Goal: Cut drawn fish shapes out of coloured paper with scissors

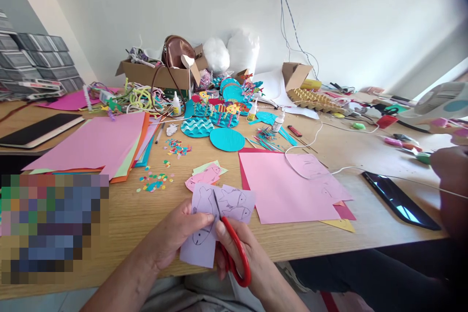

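My left hand grips a sheet of lilac paper with its thumb pressed on the front. Several fish outlines are drawn on this paper in dark pen. In my right hand is a pair of scissors with red handles, fingers through the loops. The blades point away from me and lie across the paper between the drawn fish, where a slit runs up from the lower edge. Just beyond the paper, a pink cut-out fish rests on a light green piece.
Pink sheets lie to the right, near a black phone. A stack of coloured paper is at left. Behind are confetti, a teal oval, glue bottles and a cardboard box. A white cable crosses the table.
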Tool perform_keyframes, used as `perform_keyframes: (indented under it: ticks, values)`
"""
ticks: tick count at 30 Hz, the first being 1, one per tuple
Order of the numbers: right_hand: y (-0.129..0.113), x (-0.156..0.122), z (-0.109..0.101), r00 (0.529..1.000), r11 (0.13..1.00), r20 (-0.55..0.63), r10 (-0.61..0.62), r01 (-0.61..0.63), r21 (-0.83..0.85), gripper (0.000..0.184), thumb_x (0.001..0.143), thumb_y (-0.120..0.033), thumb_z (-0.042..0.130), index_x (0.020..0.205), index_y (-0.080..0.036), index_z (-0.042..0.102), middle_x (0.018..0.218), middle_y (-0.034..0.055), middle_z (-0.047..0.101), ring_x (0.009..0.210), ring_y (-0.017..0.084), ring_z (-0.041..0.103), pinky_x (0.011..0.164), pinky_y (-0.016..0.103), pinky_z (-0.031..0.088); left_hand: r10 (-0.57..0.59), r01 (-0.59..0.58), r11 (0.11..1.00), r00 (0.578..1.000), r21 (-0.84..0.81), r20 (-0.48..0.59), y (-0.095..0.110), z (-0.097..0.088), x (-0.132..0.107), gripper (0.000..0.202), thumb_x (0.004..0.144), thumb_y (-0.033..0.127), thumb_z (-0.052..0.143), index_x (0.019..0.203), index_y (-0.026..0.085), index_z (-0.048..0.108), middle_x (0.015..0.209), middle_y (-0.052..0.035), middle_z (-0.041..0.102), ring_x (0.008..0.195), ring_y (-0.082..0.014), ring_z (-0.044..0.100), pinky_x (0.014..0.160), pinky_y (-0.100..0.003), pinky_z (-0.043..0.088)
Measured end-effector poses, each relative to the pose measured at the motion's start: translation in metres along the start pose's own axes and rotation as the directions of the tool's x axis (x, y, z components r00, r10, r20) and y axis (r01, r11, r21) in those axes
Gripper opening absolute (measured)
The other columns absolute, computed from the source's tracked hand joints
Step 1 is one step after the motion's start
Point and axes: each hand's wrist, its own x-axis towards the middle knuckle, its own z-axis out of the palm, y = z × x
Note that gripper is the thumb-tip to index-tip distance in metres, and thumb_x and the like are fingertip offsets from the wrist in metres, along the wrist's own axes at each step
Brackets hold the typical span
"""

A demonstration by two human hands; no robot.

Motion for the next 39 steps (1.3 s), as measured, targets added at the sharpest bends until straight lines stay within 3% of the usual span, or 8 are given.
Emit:
perform_keyframes:
  ticks: [9,20,25,28,31,33,35,39]
  values:
    - [0.005,0.000,0.008,0.996,0.998,-0.087,-0.021,0.026,0.052,0.057,0.080,-0.070,0.038,0.059,-0.017,0.046,0.040,-0.0044,0.044,0.033,0.006,0.039,0.036,0.017,0.027,0.004,-0.004,1.000,0.997,0.011,-0.073,-0.001,0.006,0.002,0.033,0.075,0.029,0.058,0.104,0.016,0.062,0.065,-0.0030,0.069,0.052,-0.0179,0.063,0.052,-0.029,0.051]
    - [0.015,0.003,0.004,0.992,0.989,-0.126,0.005,0.013,0.149,0.054,0.077,-0.071,0.042,0.070,-0.018,0.045,0.040,-0.0060,0.045,0.036,0.008,0.043,0.040,0.019,0.032,-0.022,0.017,0.992,0.999,0.122,0.036,0.010,0.022,0.004,0.034,0.080,0.038,0.053,0.104,0.016,0.063,0.054,-0.0050,0.068,0.045,-0.0170,0.060,0.047,-0.026,0.046]
    - [0.017,0.005,0.004,0.987,0.979,-0.158,0.026,0.006,0.201,0.054,0.074,-0.073,0.045,0.068,-0.018,0.044,0.041,-0.0071,0.042,0.033,0.007,0.039,0.037,0.019,0.030,-0.049,0.046,0.994,0.998,0.101,0.027,0.003,0.014,0.005,0.034,0.078,0.040,0.057,0.103,0.017,0.062,0.056,-0.0029,0.066,0.051,-0.0193,0.063,0.053,-0.030,0.049]
    - [0.015,0.006,0.003,0.987,0.970,-0.160,0.001,0.038,0.239,0.054,0.076,-0.071,0.044,0.064,-0.018,0.045,0.040,-0.0068,0.042,0.032,0.006,0.038,0.037,0.019,0.027,0.008,0.007,0.971,0.998,0.239,-0.059,0.010,-0.001,0.004,0.030,0.074,0.039,0.062,0.095,0.017,0.063,0.066,-0.0022,0.067,0.060,-0.0181,0.063,0.058,-0.028,0.048]
    - [0.014,0.008,0.002,0.985,0.961,-0.169,-0.031,0.075,0.266,0.054,0.077,-0.070,0.043,0.067,-0.017,0.048,0.039,-0.0068,0.043,0.033,0.006,0.039,0.037,0.019,0.027,0.170,-0.029,0.790,0.970,0.613,-0.174,0.039,-0.014,0.006,0.019,0.069,0.034,0.065,0.079,0.017,0.064,0.064,0.0019,0.063,0.054,-0.0132,0.055,0.049,-0.021,0.039]
    - [0.013,0.008,0.001,0.986,0.958,-0.163,-0.044,0.088,0.271,0.053,0.078,-0.069,0.044,0.067,-0.017,0.049,0.039,-0.0066,0.043,0.034,0.007,0.039,0.038,0.019,0.028,0.238,0.019,0.566,0.953,0.824,-0.186,0.065,-0.019,0.012,0.017,0.069,0.034,0.064,0.077,0.019,0.064,0.060,0.0030,0.061,0.051,-0.0133,0.053,0.042,-0.020,0.031]
    - [0.012,0.008,0.001,0.987,0.958,-0.152,-0.044,0.085,0.274,0.052,0.077,-0.069,0.044,0.066,-0.018,0.049,0.039,-0.0062,0.044,0.034,0.007,0.039,0.039,0.019,0.028,0.217,0.077,0.358,0.962,0.931,-0.163,0.087,-0.022,0.025,0.018,0.072,0.034,0.058,0.082,0.020,0.064,0.060,0.0023,0.062,0.048,-0.0142,0.054,0.040,-0.021,0.029]
    - [0.011,0.006,0.000,0.987,0.954,-0.153,-0.042,0.085,0.288,0.051,0.078,-0.068,0.044,0.066,-0.018,0.047,0.040,-0.0061,0.043,0.035,0.007,0.039,0.039,0.019,0.027,0.145,0.092,0.243,0.981,0.966,-0.130,0.100,-0.034,0.065,0.023,0.064,0.024,0.062,0.086,0.018,0.063,0.072,-0.0011,0.067,0.056,-0.0168,0.060,0.046,-0.021,0.036]
